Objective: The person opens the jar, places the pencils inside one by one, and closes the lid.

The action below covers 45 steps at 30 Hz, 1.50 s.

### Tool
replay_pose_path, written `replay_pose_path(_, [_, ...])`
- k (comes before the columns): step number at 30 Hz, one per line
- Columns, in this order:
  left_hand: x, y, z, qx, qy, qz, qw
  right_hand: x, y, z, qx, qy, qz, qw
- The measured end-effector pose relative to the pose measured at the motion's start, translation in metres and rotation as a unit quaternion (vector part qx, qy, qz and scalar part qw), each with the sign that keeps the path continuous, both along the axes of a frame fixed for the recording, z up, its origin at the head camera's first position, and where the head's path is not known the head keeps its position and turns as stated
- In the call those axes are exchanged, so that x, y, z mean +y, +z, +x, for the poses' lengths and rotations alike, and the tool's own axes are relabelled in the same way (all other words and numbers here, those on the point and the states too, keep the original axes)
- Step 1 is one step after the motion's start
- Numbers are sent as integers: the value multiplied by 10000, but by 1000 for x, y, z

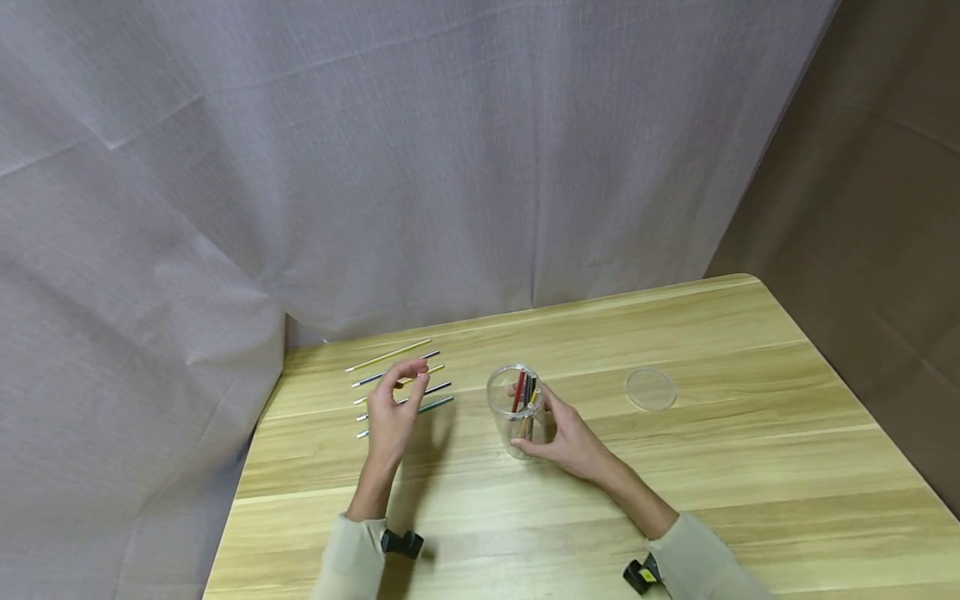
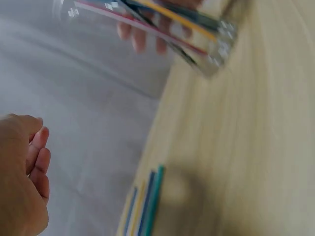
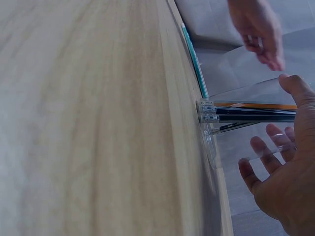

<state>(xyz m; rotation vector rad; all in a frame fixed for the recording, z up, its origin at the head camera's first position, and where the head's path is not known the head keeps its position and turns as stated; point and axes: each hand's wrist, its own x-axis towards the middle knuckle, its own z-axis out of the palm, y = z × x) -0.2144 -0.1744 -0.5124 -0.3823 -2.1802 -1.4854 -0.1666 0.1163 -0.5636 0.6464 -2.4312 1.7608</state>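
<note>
A clear cylindrical jar stands upright on the table, with several pencils in red, black and yellow leaning inside it. My right hand grips the jar from the right, thumb on the near side; some fingers show through the clear wall in the left wrist view. To the left, several pencils with pale ends lie in a spaced row, from a yellow pencil at the back to a green pencil in front. Above this row hovers my left hand, its fingers loosely bent and nothing visible between them.
A round clear lid lies flat on the wooden table, right of the jar. Grey cloth hangs behind the table and on the left, with a brown cloth on the right.
</note>
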Motion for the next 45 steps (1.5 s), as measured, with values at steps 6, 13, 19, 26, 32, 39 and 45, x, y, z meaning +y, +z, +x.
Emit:
replay_pose_path(6, [-25, -23, -1, -614, 362, -373, 9968, 0, 1, 0, 12, 23, 7, 10000])
replay_pose_path(13, [-43, -41, 1, -760, 401, -694, 9939, 0, 0, 0, 17, -19, 87, 10000])
replay_pose_path(19, [-51, -55, 1, -622, 418, -1116, 9909, 0, -3, -1, 67, 0, 81, 9999])
replay_pose_path(26, [-57, -64, 5, -956, 490, -1361, 9849, 0, -4, -2, 40, 61, 19, 10000])
replay_pose_path(32, [-61, -69, 6, -1030, 590, -1526, 9811, 0, -1, 0, 2, -38, 61, 10000])
replay_pose_path(39, [-63, -72, 6, -1087, 776, -1766, 9752, 0, -1, 1, -93, -87, 76, 9999])
replay_pose_path(45, [-62, -72, 7, -929, 887, -2070, 9699, 0, -2, 1, -71, -92, 99, 9999])
